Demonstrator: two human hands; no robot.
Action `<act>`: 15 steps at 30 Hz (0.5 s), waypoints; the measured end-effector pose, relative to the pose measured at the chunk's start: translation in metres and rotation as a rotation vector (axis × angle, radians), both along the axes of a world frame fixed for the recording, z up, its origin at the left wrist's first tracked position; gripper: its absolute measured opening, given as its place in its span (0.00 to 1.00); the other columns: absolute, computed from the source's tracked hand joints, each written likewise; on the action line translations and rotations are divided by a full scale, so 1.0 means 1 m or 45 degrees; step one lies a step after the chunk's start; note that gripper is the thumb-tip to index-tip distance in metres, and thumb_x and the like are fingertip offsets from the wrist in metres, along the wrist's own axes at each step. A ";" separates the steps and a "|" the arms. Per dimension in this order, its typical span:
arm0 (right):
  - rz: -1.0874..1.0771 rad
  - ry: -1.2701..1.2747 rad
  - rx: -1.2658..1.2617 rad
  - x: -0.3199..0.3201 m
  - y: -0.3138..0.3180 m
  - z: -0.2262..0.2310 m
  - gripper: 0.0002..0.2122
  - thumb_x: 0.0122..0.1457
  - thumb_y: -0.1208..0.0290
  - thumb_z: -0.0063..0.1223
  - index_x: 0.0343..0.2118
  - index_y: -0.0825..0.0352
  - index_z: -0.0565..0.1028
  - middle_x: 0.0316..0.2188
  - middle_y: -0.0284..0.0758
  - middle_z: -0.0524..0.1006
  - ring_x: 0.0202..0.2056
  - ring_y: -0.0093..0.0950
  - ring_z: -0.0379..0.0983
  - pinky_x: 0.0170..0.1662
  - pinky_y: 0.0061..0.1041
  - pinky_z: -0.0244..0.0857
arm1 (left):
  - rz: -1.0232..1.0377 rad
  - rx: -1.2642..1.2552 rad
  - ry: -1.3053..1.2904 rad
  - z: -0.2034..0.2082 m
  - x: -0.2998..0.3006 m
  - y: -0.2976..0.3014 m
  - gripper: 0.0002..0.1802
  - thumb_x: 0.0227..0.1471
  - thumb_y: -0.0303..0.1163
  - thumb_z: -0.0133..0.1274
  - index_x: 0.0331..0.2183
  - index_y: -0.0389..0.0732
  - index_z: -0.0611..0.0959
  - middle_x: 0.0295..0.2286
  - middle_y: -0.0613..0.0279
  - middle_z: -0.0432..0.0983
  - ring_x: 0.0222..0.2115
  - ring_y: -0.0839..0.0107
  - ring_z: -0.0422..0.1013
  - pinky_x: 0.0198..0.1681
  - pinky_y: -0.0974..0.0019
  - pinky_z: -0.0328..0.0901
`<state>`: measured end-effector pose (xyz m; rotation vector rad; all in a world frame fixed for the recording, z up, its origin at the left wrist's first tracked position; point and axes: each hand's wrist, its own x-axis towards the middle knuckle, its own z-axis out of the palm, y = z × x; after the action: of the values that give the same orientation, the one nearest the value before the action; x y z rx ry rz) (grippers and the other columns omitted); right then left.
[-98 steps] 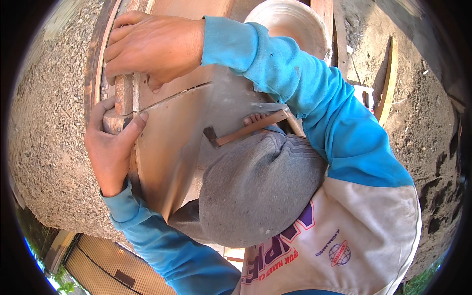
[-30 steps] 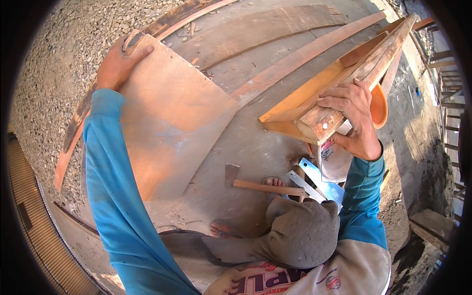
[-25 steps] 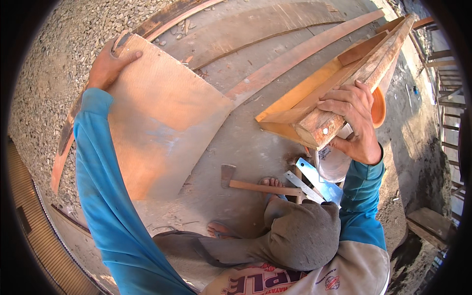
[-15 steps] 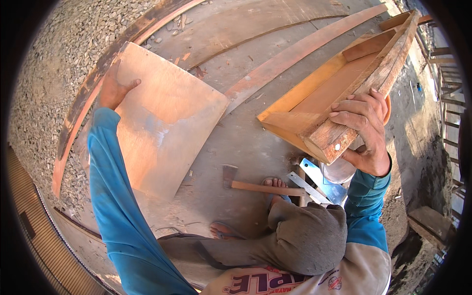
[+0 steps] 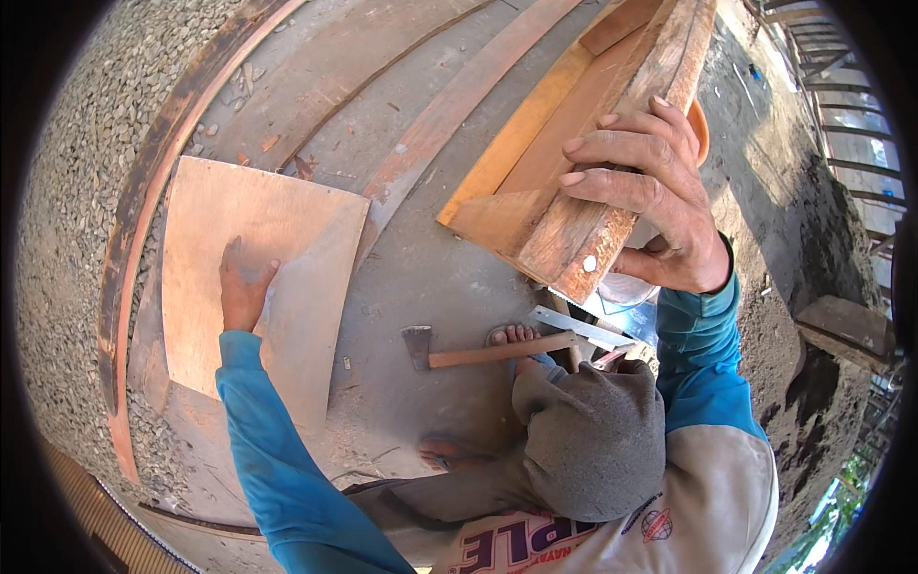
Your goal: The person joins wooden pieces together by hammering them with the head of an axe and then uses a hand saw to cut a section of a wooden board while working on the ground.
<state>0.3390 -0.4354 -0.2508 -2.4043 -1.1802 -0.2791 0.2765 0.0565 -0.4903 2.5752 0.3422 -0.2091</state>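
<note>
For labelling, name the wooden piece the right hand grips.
The thick, rough timber with a white dot; the left hand rests on the squarish panel.

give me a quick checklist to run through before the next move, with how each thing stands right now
1. Left hand on the square, light-brown plywood panel: ok, spread on its face.
2. Right hand holding the long, open brown wooden trough: ok, fingers curled over the near end.
3. Both hands off the dark-headed hatchet with the wooden handle: ok.
4. Bare toes well away from that handle: not ok, right beside it.
5. Blue-silver toothed saw blade not touching the trough: cannot tell, they overlap in view.
</note>
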 end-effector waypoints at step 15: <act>-1.630 -0.102 0.109 -0.164 -0.233 -0.168 0.19 0.65 0.63 0.51 0.56 0.64 0.69 0.54 0.44 0.70 0.57 0.42 0.65 0.61 0.38 0.58 | -1.647 -0.282 -0.873 0.263 0.109 -0.324 0.26 0.56 0.48 0.54 0.52 0.44 0.80 0.60 0.54 0.64 0.65 0.49 0.51 0.67 0.49 0.47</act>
<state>0.1754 -0.6688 -0.4187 -2.7187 0.5019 -0.7617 0.3852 -0.2680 -0.2276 2.0737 -1.4937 0.1922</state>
